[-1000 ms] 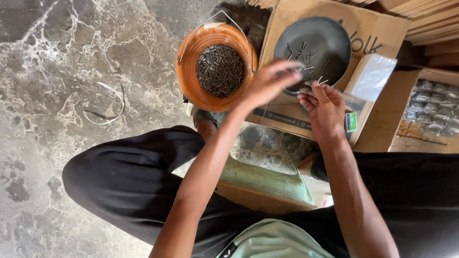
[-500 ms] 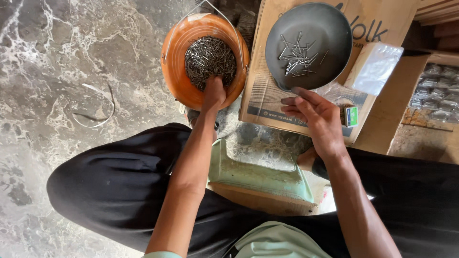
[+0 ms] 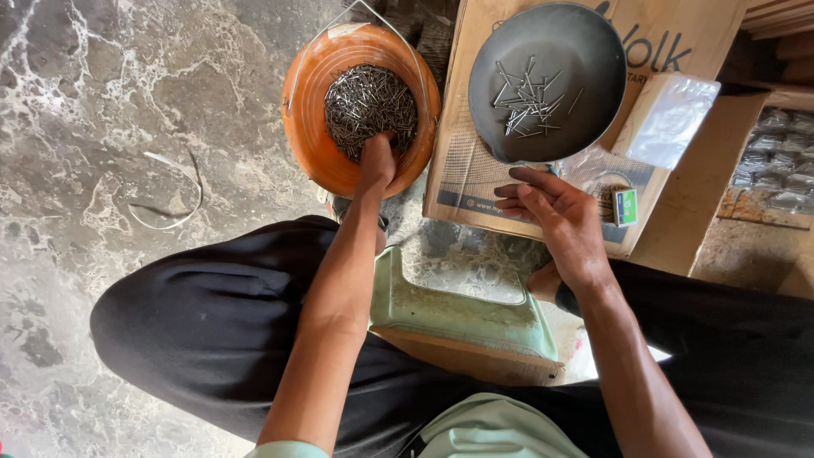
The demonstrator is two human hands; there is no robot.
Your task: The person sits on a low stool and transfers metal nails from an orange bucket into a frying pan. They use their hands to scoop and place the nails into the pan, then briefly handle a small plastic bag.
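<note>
On the far left lies bare grey marbled stone floor (image 3: pixel 93 127), with only a thin curved white strip (image 3: pixel 174 216) resting on it well apart from everything else.

Next comes a round orange plastic bucket with a wire handle (image 3: pixel 309 127), standing on the floor and holding a dense heap of small dark steel nails (image 3: pixel 365 102). The left hand (image 3: pixel 377 161) reaches over the bucket's near rim, fingertips sunk into the near edge of the heap; whether the fingers have closed on any nails cannot be told, since they are buried.

Just beside the bucket, touching or nearly touching its right rim, sits a flat brown cardboard box (image 3: pixel 475 182). On it rests a shallow round dark grey metal pan (image 3: pixel 585 51) with a loose scatter of a few nails (image 3: pixel 526 97) near its middle and bare metal all around them.

The right hand (image 3: pixel 555 216) hovers just below the pan's near rim, fingers half curled and loosely open, holding nothing visible. To its right lie a clear plastic bag (image 3: pixel 670 114) and a small green-and-white box (image 3: pixel 625 206), then an open carton of small clear packets (image 3: pixel 776 170) at the right edge.

Below, between the black-trousered knees, stands a low pale green stool (image 3: pixel 458 309).
</note>
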